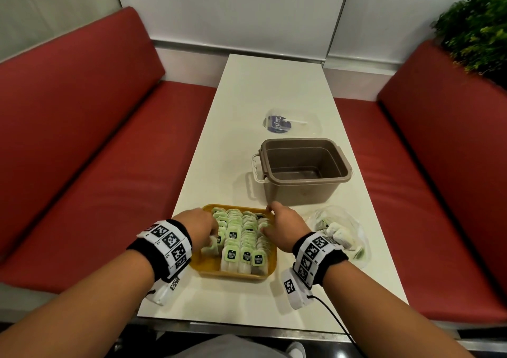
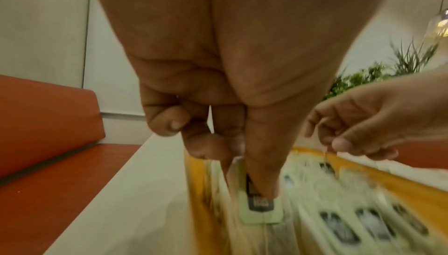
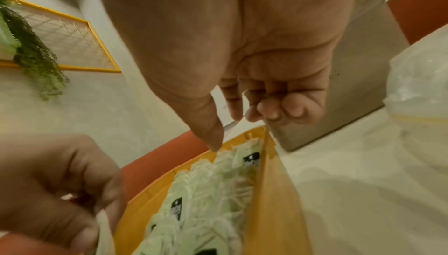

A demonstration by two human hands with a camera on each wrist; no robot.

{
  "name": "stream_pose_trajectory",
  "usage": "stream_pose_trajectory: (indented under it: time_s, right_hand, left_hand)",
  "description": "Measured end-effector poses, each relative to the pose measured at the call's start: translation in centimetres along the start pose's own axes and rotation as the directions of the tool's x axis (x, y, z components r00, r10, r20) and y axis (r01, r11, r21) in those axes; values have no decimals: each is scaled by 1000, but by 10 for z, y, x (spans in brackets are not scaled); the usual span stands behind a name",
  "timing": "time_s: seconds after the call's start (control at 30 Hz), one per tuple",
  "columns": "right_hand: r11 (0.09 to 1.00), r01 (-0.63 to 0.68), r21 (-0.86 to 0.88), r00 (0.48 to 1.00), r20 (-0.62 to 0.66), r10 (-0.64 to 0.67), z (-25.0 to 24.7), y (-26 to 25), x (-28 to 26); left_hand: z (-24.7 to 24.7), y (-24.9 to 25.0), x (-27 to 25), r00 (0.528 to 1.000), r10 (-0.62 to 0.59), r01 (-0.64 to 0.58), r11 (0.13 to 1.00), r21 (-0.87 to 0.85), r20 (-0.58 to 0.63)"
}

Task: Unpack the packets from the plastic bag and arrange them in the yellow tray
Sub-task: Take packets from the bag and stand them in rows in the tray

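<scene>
The yellow tray (image 1: pixel 207 269) sits at the table's near end, packed with rows of green-tagged tea packets (image 1: pixel 244 237). My left hand (image 1: pixel 212 235) is at the tray's left side and pinches one packet (image 2: pixel 260 209), thumb on its dark tag. My right hand (image 1: pixel 267 224) hovers over the tray's far right corner with its fingers curled. In the left wrist view a thin string (image 2: pixel 325 154) runs down from those fingers to a tagged packet. The clear plastic bag (image 1: pixel 340 230) lies right of the tray with several packets inside.
A brown bin (image 1: pixel 301 165) with nothing inside stands just behind the tray, and a clear lid (image 1: pixel 290 123) lies farther back. Red benches (image 1: pixel 96 165) flank the narrow white table (image 1: pixel 247 97). A plant (image 1: pixel 477 28) stands at the far right.
</scene>
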State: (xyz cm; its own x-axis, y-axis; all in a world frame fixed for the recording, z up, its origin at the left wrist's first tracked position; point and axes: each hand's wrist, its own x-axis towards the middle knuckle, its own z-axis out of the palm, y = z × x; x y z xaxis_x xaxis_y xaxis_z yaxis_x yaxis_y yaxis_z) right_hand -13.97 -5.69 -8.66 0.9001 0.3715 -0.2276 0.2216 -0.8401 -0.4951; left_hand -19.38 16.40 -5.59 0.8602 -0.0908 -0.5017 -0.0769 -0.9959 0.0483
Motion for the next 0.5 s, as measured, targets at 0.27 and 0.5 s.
stream_pose_trajectory:
  time_s: [0.27, 0.5]
  right_hand:
    - [996, -84, -28, 993, 83, 86, 2, 8, -2]
    - [996, -83, 12, 992, 97, 82, 4, 10, -5]
  left_hand:
    - [29, 6, 10, 988, -62, 87, 980, 179, -139]
    - [46, 12, 15, 978, -126, 158, 968, 195, -167]
